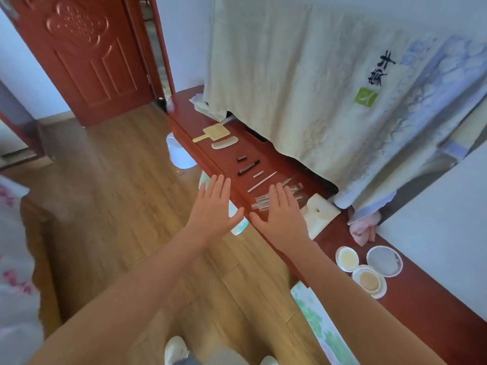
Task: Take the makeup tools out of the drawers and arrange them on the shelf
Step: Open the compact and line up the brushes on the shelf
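Looks like late-stage tidy-up: most tools already laid out along red shelf [421, 312], running centre to lower right of frame. No drawers clearly in view.

Hovering w/ left hand [214, 206] flat over shelf's front edge, centre frame: fingers straight & spread, gripping nothing. Same w/ right hand [280, 210] just to its right: palm down, fingers straight & slightly fanned, holding nothing, over bundle of thin clear sticks [261, 200]. Can't tell if touching or just above.

To do well:
- Press lightly w/ flat right palm, roll sticks parallel, nudge ends level.
- Keep well inside front edge to avoid roll-off onto wood floor [118, 180].
- Match spacing w/ long thin stick [262, 181] & dark pencil [249, 167] just up-frame.
- Avoid sweeping into cream holder [320, 214], right beside right hand.

Further up shelf, in a row & apart: short dark cap [242, 158], pale comb [225, 142], yellow hand mirror [214, 133].

Lower right:
- round compacts [369, 281], three, close together
- pink cloth [363, 230] by wall

Draped behind shelf, upper right: pale embroidered cloth [303, 88], hem near tools, likely snag risk if reaching back.

Upper left: red door [84, 48]. Below shelf, mid-frame: white tub [180, 154].
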A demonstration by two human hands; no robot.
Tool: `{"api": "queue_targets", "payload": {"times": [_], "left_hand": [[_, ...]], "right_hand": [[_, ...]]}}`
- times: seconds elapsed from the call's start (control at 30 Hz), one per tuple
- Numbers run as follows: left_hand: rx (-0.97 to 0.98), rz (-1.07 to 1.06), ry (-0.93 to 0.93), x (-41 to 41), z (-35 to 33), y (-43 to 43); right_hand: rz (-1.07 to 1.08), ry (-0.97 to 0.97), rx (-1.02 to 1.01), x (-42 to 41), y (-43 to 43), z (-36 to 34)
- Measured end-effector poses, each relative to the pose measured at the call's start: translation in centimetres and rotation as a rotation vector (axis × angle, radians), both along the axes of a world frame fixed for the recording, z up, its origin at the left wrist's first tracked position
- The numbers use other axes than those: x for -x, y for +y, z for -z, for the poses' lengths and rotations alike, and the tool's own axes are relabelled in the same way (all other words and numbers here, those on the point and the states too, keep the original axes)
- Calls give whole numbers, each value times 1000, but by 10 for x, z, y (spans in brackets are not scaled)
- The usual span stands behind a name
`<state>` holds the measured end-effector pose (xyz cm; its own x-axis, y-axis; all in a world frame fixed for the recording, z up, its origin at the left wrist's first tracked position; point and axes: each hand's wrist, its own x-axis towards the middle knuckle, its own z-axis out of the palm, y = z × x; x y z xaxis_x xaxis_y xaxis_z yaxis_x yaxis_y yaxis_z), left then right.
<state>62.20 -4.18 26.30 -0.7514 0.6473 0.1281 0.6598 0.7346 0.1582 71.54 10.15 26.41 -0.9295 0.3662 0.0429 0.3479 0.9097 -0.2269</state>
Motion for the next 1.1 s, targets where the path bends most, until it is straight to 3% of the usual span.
{"api": "queue_targets", "payload": {"times": [0.2,0.57,1.1], "left_hand": [[19,8,-12,61,0,-76],[13,80,-37,146,5,-179],[13,348,-22,293,17,-111]], "right_hand": [[15,22,-16,61,-68,-1],[92,-105,12,130,-161,6],[392,-115,79,226,-128,17]]}}
